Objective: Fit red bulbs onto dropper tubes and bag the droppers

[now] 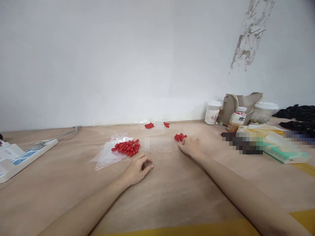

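On the brown tabletop, my left hand (138, 168) rests with fingers loosely curled and thumb apart, holding nothing. Just beyond it a heap of red rubber bulbs (126, 148) lies on clear plastic bags (105, 155). Thin clear tubes (157, 145) are laid side by side in a row right of that heap. My right hand (190, 146) reaches to a smaller group of red bulbs (180, 136) at the right end of the row. Its fingertips are closed against the nearest bulb; clear tubing shows faintly beside them.
Near the wall lie two small red clusters (149, 125) on clear plastic. At the right stand a lidded paper cup (213, 113), a drink bottle (236, 120), a grey bag (225, 108) and a green-and-white packet (283, 149). A power strip (31, 157) lies at the left.
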{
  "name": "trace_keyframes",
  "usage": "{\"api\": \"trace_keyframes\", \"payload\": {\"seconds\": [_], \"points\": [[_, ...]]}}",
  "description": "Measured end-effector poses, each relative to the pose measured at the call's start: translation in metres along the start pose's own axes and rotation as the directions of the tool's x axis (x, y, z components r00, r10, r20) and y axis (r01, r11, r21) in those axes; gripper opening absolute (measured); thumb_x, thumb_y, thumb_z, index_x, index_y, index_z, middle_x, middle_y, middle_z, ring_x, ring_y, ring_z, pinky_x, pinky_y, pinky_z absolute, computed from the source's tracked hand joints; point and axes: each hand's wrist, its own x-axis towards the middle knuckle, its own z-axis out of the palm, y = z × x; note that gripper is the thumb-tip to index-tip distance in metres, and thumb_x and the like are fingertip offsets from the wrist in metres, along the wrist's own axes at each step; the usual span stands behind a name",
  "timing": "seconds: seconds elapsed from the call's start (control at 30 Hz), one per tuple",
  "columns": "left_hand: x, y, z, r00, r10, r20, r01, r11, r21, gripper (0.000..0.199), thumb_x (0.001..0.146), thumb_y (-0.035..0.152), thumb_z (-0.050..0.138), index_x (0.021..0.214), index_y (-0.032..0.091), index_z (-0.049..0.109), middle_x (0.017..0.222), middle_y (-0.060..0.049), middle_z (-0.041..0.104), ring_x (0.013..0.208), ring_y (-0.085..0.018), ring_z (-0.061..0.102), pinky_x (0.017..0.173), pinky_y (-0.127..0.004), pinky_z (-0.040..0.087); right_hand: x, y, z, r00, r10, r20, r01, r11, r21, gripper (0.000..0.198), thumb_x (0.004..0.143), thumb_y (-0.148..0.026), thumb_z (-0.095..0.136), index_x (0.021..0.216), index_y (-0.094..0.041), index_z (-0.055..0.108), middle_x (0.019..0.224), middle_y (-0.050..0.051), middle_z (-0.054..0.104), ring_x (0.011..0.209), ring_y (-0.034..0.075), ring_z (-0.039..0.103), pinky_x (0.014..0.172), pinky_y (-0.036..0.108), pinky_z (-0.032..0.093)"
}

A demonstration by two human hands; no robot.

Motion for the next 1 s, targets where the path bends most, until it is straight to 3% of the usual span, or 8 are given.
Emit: {"api": "trace_keyframes", "payload": {"seconds": [0.27,0.4,0.6,0.73,0.8,0.87,0.93,1.0], "points": [[-0.001,0.0,0.0,1.0,-0.009,0.002,0.009,1.0,-0.004,0.015,0.08,0.031,0.051,0.085,0.019,0.058,0.08,-0.003,0.055,0.071,-0.016,0.051,0.065,-0.027,0.04,0.007,-0.021,-0.002,0.989,-0.138,0.052,0.143,0.984,-0.104,0.03,0.08,-0.03,0.037,0.08,-0.015,0.063,0.08,0.012,0.063,0.078,0.022,0.056,0.079,0.039,0.022],[-0.002,0.001,-0.001,1.0,-0.011,0.015,0.011,1.0,-0.006,0.015,0.08,0.031,0.051,0.087,0.019,0.058,0.081,-0.003,0.055,0.072,-0.016,0.051,0.065,-0.028,0.041,0.018,-0.033,0.0,0.986,-0.11,0.124,0.129,0.979,-0.156,0.026,0.077,-0.021,0.04,0.086,-0.012,0.062,0.086,0.016,0.062,0.081,0.023,0.056,0.079,0.041,0.022],[-0.003,0.001,-0.001,1.0,-0.002,0.014,0.002,1.0,-0.013,0.014,0.081,0.029,0.05,0.086,0.019,0.058,0.082,-0.003,0.054,0.074,-0.016,0.052,0.067,-0.028,0.041,0.029,-0.046,0.003,0.979,-0.054,0.196,0.084,0.985,-0.149,0.021,0.07,-0.01,0.045,0.081,-0.012,0.063,0.081,0.014,0.063,0.078,0.024,0.057,0.076,0.041,0.027],[-0.004,0.003,-0.002,1.0,0.017,-0.018,-0.017,1.0,-0.004,0.012,0.08,0.028,0.05,0.084,0.019,0.057,0.083,-0.003,0.054,0.076,-0.016,0.051,0.068,-0.029,0.041,0.017,-0.047,-0.006,0.984,-0.078,0.162,0.1,0.986,-0.136,0.021,0.074,-0.011,0.042,0.083,-0.01,0.061,0.084,0.015,0.063,0.079,0.024,0.056,0.075,0.039,0.028],[-0.003,0.002,-0.007,0.995,0.003,-0.098,0.003,0.998,0.062,0.013,0.08,0.03,0.05,0.076,0.019,0.056,0.079,-0.003,0.053,0.076,-0.018,0.05,0.069,-0.03,0.04,0.002,-0.042,-0.013,0.982,-0.162,0.101,0.174,0.977,-0.124,0.023,0.079,-0.016,0.038,0.089,-0.01,0.058,0.09,0.016,0.061,0.085,0.025,0.054,0.075,0.037,0.028],[0.002,-0.005,-0.017,0.976,-0.04,-0.213,0.077,0.983,0.169,0.023,0.079,0.035,0.049,0.063,0.019,0.051,0.07,-0.003,0.051,0.073,-0.019,0.049,0.068,-0.032,0.039,-0.016,-0.034,-0.019,0.927,-0.373,0.017,0.373,0.922,-0.108,0.024,0.083,-0.022,0.036,0.091,-0.01,0.055,0.093,0.016,0.059,0.089,0.025,0.051,0.075,0.035,0.028],[0.012,-0.018,-0.031,0.948,-0.106,-0.299,0.185,0.95,0.25,0.03,0.08,0.038,0.046,0.057,0.019,0.048,0.067,-0.003,0.05,0.072,-0.02,0.049,0.069,-0.034,0.038,-0.034,-0.024,-0.022,0.771,-0.637,-0.029,0.634,0.77,-0.068,0.021,0.085,-0.025,0.036,0.086,-0.013,0.053,0.087,0.013,0.06,0.085,0.023,0.05,0.074,0.034,0.027],[0.026,-0.036,-0.046,0.937,-0.194,-0.29,0.278,0.918,0.284,0.024,0.08,0.036,0.046,0.064,0.021,0.053,0.073,-0.005,0.054,0.079,-0.023,0.051,0.072,-0.037,0.038,-0.048,-0.016,-0.022,0.657,-0.751,-0.067,0.753,0.659,-0.001,0.017,0.085,-0.026,0.038,0.082,-0.016,0.051,0.08,0.009,0.06,0.08,0.019,0.05,0.076,0.034,0.027]]}}
